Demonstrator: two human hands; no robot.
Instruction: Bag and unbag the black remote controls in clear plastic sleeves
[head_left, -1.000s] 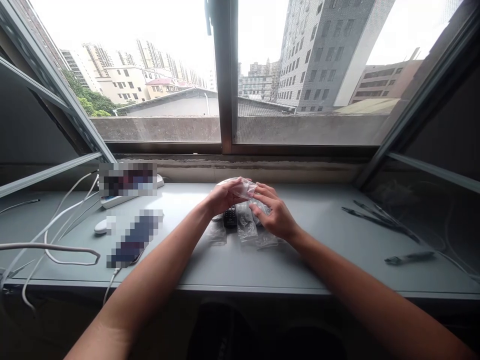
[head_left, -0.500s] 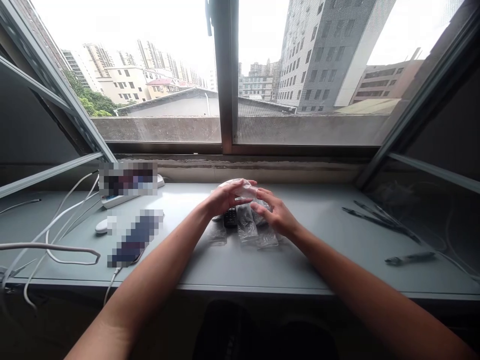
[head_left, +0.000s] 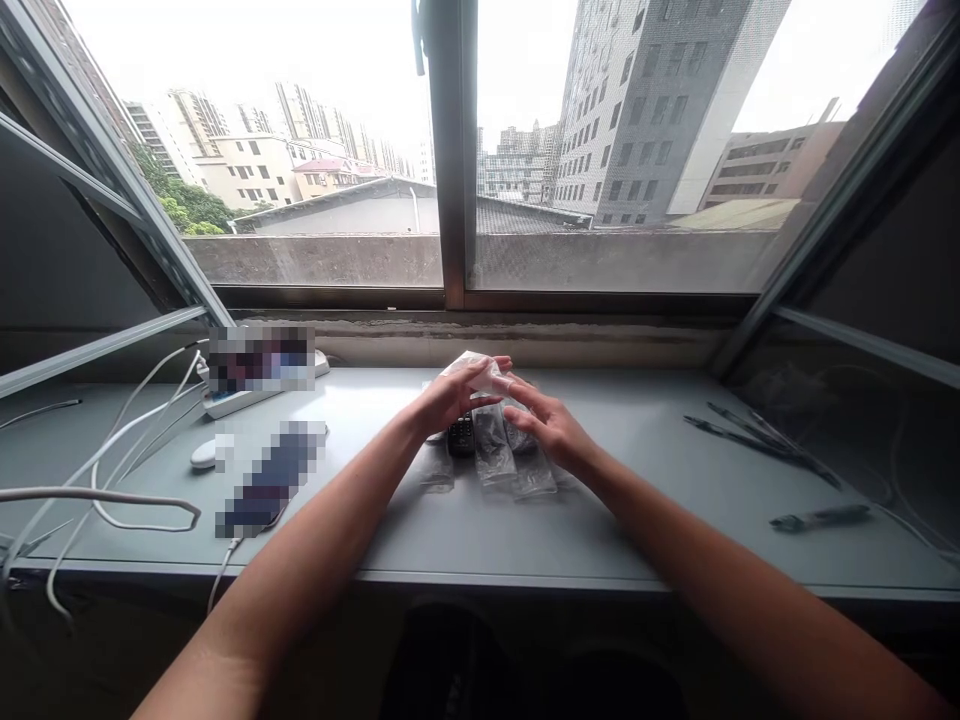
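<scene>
Plastic bag (head_left: 490,376) is partly hidden by the left hand (head_left: 450,393) holding it.

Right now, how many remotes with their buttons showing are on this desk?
1 that I can make out: a black remote on the desk, near the left hand, beside clear bags. Others may be hidden among those bags.

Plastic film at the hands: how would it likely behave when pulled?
Probably floppy: the film looks thin and creased beside the left hand. Likely light, since it is translucent and no solid contents show. It may be slippery, as its surface looks smooth and shiny.
</scene>
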